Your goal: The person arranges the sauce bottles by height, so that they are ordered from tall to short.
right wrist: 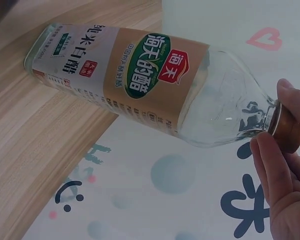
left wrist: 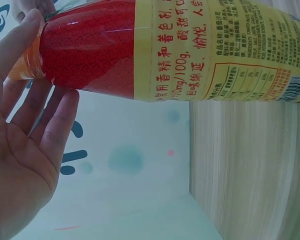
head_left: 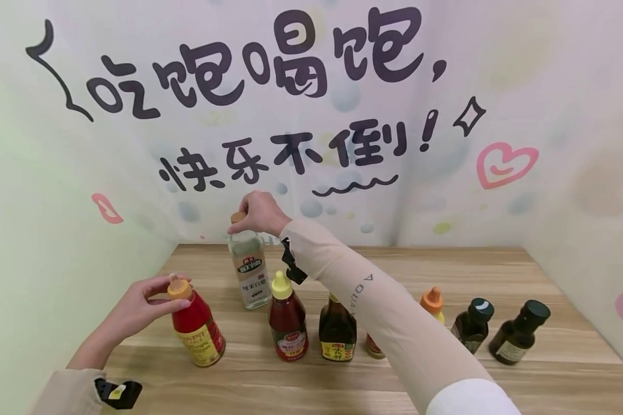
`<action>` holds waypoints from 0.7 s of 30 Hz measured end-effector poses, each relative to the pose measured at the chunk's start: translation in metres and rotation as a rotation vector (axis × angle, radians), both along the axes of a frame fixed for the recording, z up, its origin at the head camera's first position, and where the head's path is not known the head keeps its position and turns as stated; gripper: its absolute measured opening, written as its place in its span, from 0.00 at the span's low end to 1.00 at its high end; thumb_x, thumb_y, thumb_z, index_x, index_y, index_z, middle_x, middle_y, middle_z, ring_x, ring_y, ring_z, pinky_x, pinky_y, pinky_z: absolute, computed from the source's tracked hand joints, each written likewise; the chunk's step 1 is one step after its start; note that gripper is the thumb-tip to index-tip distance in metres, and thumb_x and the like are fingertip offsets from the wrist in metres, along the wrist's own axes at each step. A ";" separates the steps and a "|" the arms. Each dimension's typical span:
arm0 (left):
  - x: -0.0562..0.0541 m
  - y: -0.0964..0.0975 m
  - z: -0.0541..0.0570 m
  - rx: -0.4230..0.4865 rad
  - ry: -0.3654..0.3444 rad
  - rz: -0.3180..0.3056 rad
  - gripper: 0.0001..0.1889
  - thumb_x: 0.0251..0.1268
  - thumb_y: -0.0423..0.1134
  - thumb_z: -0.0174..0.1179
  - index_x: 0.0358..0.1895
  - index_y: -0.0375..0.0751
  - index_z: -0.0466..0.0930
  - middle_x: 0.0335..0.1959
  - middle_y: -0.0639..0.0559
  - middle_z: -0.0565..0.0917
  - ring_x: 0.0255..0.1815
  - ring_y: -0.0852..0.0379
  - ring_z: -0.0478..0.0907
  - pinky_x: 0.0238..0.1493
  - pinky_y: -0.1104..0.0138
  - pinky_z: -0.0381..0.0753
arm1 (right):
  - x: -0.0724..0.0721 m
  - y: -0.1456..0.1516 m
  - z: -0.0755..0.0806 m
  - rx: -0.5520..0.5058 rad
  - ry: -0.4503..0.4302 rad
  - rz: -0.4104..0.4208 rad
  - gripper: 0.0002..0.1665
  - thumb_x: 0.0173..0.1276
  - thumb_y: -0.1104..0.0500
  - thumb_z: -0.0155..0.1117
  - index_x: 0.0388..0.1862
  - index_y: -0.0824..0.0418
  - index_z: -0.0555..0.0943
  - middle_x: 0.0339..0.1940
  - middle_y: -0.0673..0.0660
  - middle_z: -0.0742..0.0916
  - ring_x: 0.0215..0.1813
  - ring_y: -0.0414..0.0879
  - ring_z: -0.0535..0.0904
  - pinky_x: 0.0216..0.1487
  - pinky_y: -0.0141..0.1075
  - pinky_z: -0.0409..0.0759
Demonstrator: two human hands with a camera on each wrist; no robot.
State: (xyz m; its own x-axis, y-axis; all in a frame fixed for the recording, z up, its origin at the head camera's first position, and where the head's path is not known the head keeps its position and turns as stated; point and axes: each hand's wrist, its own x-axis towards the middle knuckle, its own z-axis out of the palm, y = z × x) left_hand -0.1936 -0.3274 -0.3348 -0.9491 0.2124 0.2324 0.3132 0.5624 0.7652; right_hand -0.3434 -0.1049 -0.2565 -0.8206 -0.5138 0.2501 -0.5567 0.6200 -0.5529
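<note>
Behind the wood-grain table (head_left: 291, 392) hangs a lettered white backdrop (head_left: 426, 199). Near the table's left edge, the left hand (head_left: 137, 308) pinches a red sauce bottle (head_left: 194, 323) at its orange cap (head_left: 179, 290); toward the back-left corner, the right hand (head_left: 262, 212) grips a clear vinegar bottle (head_left: 250, 271) by its brown cap (head_left: 237, 217). Two dark bottles (head_left: 516, 337) stand near the right edge.

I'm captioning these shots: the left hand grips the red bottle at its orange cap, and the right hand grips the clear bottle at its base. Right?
One slip: the right hand grips the clear bottle at its brown cap, the opposite end, as the right wrist view shows. The left hand does grip the red bottle at its orange cap.
</note>
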 end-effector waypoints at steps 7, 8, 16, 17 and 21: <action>0.001 -0.001 0.000 -0.004 0.001 0.009 0.21 0.55 0.37 0.61 0.51 0.31 0.72 0.42 0.57 0.78 0.38 0.67 0.76 0.36 0.70 0.78 | 0.000 -0.002 -0.001 -0.006 -0.003 -0.010 0.20 0.41 0.48 0.74 0.23 0.59 0.76 0.21 0.50 0.76 0.25 0.40 0.69 0.21 0.26 0.65; 0.001 -0.001 0.000 -0.004 0.005 0.009 0.21 0.55 0.37 0.61 0.51 0.31 0.72 0.42 0.56 0.78 0.38 0.67 0.76 0.36 0.70 0.78 | 0.000 -0.002 -0.001 -0.001 -0.006 -0.010 0.20 0.41 0.48 0.74 0.23 0.59 0.75 0.21 0.50 0.76 0.25 0.40 0.69 0.21 0.26 0.66; 0.001 -0.001 -0.001 -0.011 0.022 0.008 0.20 0.55 0.37 0.61 0.51 0.31 0.73 0.42 0.57 0.78 0.39 0.68 0.75 0.36 0.70 0.78 | 0.003 -0.004 0.002 0.025 -0.076 0.031 0.21 0.43 0.49 0.74 0.27 0.59 0.74 0.26 0.51 0.77 0.29 0.41 0.70 0.25 0.26 0.68; 0.001 -0.001 -0.001 -0.007 0.025 0.007 0.20 0.55 0.37 0.61 0.51 0.31 0.73 0.42 0.58 0.78 0.39 0.68 0.75 0.36 0.70 0.78 | 0.004 -0.004 0.003 0.023 -0.086 0.037 0.21 0.43 0.49 0.74 0.28 0.59 0.74 0.26 0.51 0.77 0.29 0.41 0.70 0.25 0.26 0.69; 0.001 -0.001 -0.001 -0.005 0.033 0.004 0.20 0.55 0.36 0.61 0.51 0.31 0.73 0.42 0.58 0.78 0.39 0.68 0.75 0.36 0.70 0.78 | 0.005 -0.003 0.003 0.012 -0.125 0.056 0.21 0.44 0.50 0.74 0.29 0.59 0.73 0.28 0.51 0.77 0.30 0.41 0.70 0.26 0.26 0.70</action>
State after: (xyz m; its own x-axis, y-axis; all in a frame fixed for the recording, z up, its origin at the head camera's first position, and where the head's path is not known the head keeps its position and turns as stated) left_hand -0.1925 -0.3289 -0.3360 -0.9419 0.2098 0.2625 0.3359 0.5678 0.7515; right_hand -0.3380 -0.1084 -0.2533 -0.8147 -0.5624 0.1412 -0.5179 0.5964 -0.6133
